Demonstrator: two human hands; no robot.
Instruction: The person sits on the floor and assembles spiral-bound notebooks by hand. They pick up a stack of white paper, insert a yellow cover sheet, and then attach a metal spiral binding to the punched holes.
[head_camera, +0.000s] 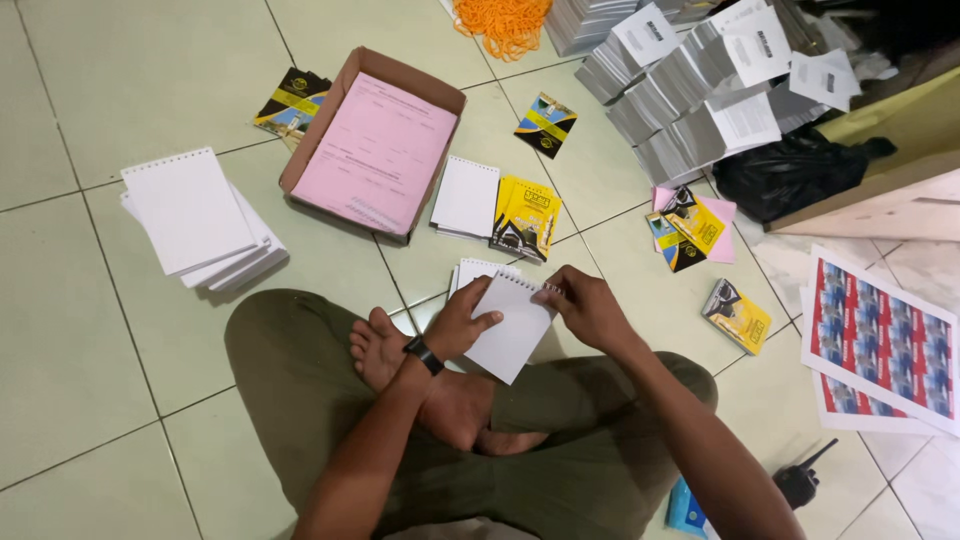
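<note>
I sit cross-legged on a tiled floor. My left hand (462, 322) grips the left edge of a small white spiral-bound notepad (513, 327) held above my lap. At the pad's top right corner, my right hand (585, 305) pinches the wire spiral binding. A black watch sits on my left wrist. Just beyond the held pad lies another small white pad (472, 270) on the floor.
A cardboard box lid with pink sheets (377, 148) lies ahead. Stacked white pads (195, 215) are at left, yellow-black covers (525, 215) in the middle, grey paper bundles (690, 95) at upper right, printed sheets (880, 335) at right, orange rubber bands (503, 20) at top, a walkie-talkie (798, 482) by my right knee.
</note>
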